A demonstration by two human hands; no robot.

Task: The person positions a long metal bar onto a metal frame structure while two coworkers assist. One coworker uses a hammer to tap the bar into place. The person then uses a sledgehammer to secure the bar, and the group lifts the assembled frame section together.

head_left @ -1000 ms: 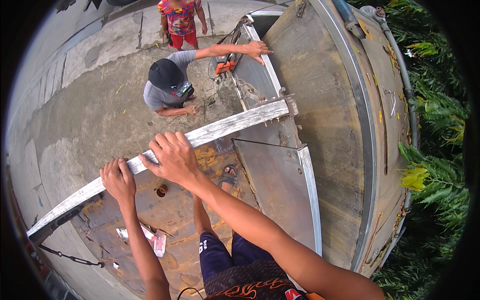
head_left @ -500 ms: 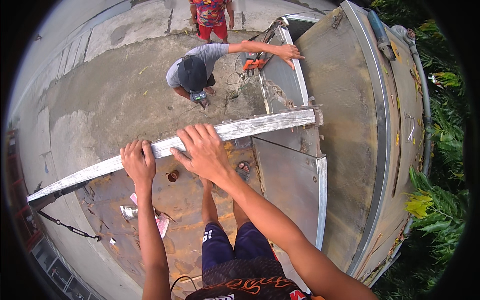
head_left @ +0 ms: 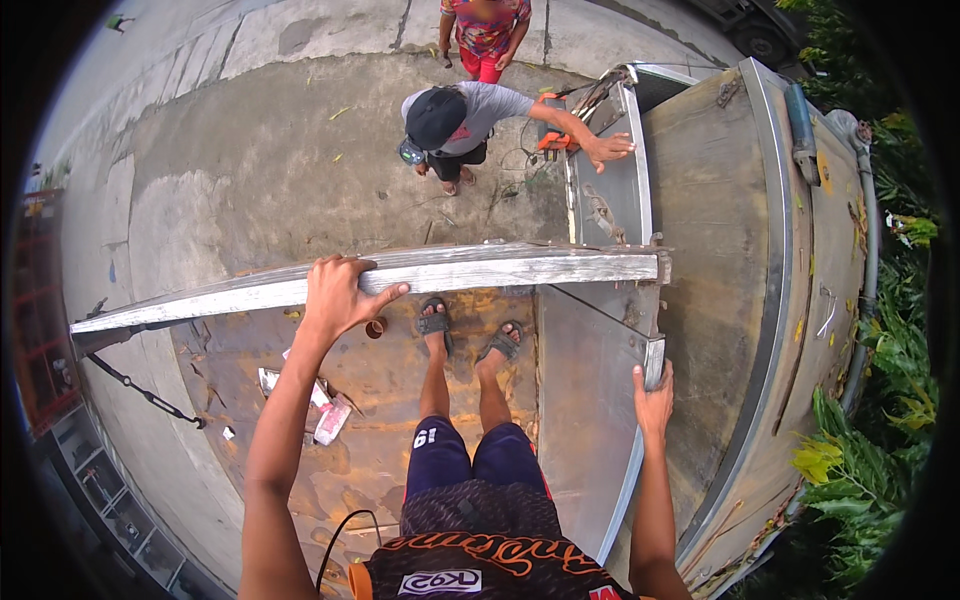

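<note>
Two grips: left hand (head_left: 335, 298) clamped on white beam (head_left: 500, 270) mid-frame (already spanning; end fixing unclear), right hand (head_left: 653, 402) clasping edge of grey panel (head_left: 585, 410), centre-right.

The beam (head_left: 500, 271) bars the way ahead from side to side. Along it a hand could travel freely between the left grip (head_left: 338, 298) and its right end, or leftward of that grip. On the right, the panel (head_left: 590, 395), held by the right grip (head_left: 653, 397), walls off the floor (head_left: 225, 370). Between the forearms (head_left: 280, 440) a hand could drop beside the legs (head_left: 433, 385). At left, the turnbuckle (head_left: 152, 397) slants across. Past the beam, a co-worker's arm (head_left: 563, 121) crosses the far panel (head_left: 620, 185).
</note>
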